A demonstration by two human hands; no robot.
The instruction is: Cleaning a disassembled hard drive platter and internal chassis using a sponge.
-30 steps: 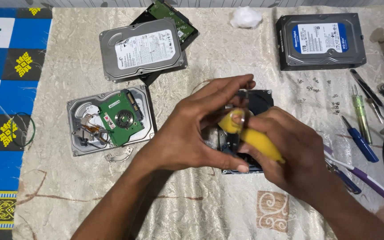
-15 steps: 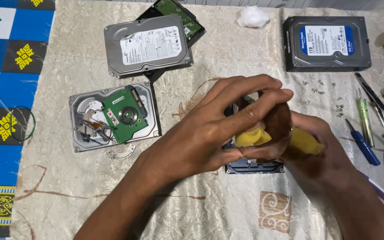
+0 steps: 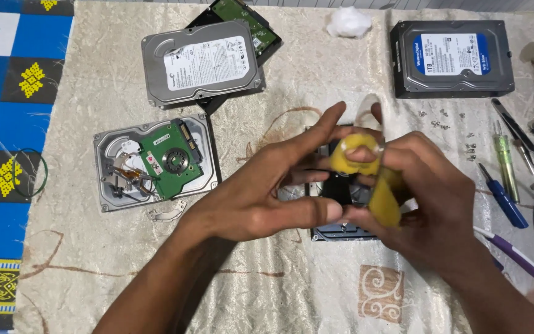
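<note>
**Both hands on the yellow tool, over the open drive**

The right hand point(image 3: 431, 207) wraps its fingers around a yellow tool point(image 3: 372, 179); the left hand point(image 3: 267, 198) pinches the tool's top, its fingers half spread. Both hover above a dark drive point(image 3: 341, 232) on the cloth point(image 3: 94, 260), largely hidden. By my reading, the tool is being readied; next comes seating its tip, which needs steady aim. Another opened drive point(image 3: 156, 162) lies left, screwdrivers point(image 3: 503, 193) right.

Opened drive point(image 3: 156, 162) left of hands, sealed drive point(image 3: 200, 63) behind it, screwdrivers point(image 3: 503, 185) right
</note>
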